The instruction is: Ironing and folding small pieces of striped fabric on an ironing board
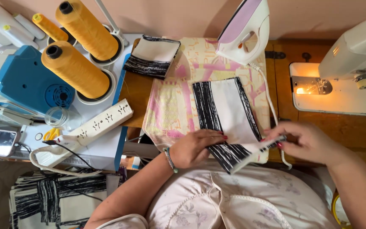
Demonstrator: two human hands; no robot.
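Note:
A white fabric piece with black brush-stroke stripes (225, 111) lies on a pink and yellow patterned pressing cloth (172, 106). Its near edge is folded up toward me. My left hand (193, 148) presses down on the fold's left part, fingers closed flat on the cloth. My right hand (308, 142) pinches the fold's right end between thumb and fingers. A white and lilac iron (244, 29) stands on its heel at the far end of the pressing cloth.
A folded stack of similar striped pieces (152, 55) lies far left. Orange thread cones (75, 68), a blue overlock machine (24, 82) and a power strip (94, 125) stand left. A lit sewing machine (352, 63) sits right. More striped fabric (56, 197) lies lower left.

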